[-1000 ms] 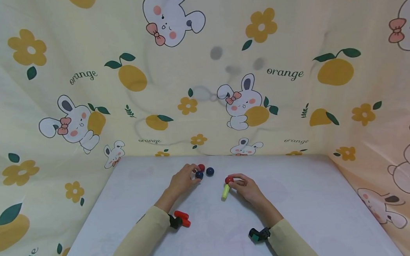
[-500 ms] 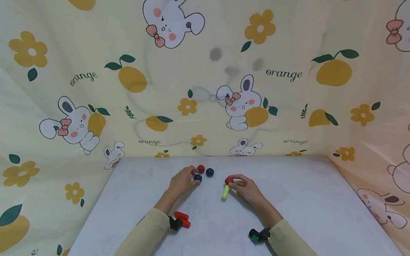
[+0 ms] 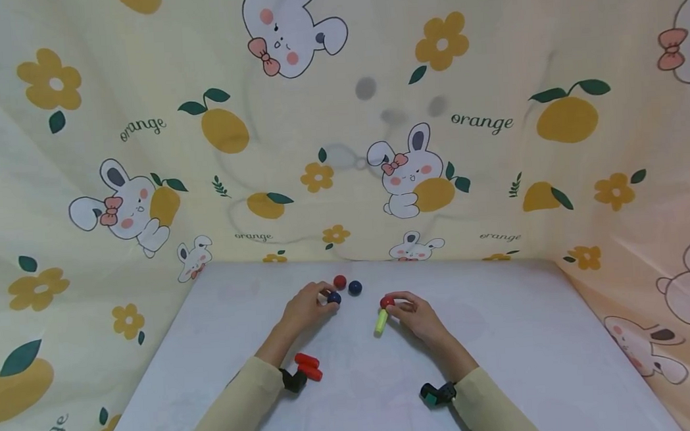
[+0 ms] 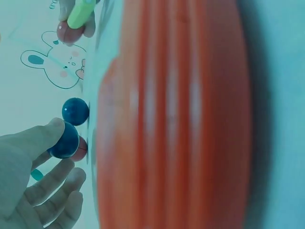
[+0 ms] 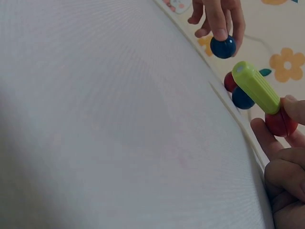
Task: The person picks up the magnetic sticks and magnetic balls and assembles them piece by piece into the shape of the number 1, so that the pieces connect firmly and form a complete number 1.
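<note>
My left hand point(image 3: 306, 308) pinches a dark blue ball point(image 4: 65, 141) between thumb and fingers; the other fingers are spread loosely below it in the left wrist view. A red ball point(image 3: 340, 282) and a second dark blue ball point(image 3: 355, 287) lie just beyond on the table. My right hand point(image 3: 416, 316) pinches another red ball point(image 5: 281, 123), to which a yellow-green ribbed rod point(image 5: 257, 87) appears joined. The rod's free end points toward the near side in the head view. Part of my right hand is cut off in the right wrist view.
Two red rods point(image 3: 309, 367) lie side by side near my left wrist camera point(image 3: 294, 379); one looms large and blurred in the left wrist view. A patterned cloth point(image 3: 340, 143) stands behind the white table point(image 3: 507, 350) and along its sides.
My left hand has drawn the blue ball slightly nearer, away from the red ball and the other blue ball. My right hand stays almost still with the red ball and rod.
</note>
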Tool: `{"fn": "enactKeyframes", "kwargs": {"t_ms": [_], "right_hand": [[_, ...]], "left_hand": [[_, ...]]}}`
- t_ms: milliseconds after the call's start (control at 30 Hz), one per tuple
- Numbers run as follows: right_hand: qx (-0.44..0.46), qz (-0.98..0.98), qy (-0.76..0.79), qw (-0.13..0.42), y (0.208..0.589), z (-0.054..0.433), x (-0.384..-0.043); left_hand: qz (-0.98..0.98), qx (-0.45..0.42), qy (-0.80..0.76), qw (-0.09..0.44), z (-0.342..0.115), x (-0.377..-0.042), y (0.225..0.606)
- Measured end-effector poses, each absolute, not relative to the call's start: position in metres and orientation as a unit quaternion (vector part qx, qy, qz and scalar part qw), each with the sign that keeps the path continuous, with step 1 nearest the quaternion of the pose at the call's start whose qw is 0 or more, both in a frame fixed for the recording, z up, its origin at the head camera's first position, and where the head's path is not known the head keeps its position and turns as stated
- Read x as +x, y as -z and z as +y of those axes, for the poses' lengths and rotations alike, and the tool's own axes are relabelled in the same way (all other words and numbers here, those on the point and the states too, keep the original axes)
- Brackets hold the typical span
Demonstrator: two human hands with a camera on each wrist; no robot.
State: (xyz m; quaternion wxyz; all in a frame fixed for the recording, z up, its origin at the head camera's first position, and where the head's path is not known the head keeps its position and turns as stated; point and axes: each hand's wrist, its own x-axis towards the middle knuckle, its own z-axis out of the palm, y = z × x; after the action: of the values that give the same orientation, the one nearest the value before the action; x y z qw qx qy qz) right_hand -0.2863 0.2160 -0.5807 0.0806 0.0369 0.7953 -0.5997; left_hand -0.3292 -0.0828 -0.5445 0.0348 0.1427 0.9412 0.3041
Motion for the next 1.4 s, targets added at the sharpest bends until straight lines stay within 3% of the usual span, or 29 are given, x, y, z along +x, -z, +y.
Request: {"fn": "enactKeyframes", "kwargs": {"t_ms": [1400], "right_hand": [[0.044,0.784,0.614,0.084,0.58,0.216,-0.288]], "left_hand": [[0.911,0.162,-0.372,0.082,-0.068,-0.279,0.544]]}}
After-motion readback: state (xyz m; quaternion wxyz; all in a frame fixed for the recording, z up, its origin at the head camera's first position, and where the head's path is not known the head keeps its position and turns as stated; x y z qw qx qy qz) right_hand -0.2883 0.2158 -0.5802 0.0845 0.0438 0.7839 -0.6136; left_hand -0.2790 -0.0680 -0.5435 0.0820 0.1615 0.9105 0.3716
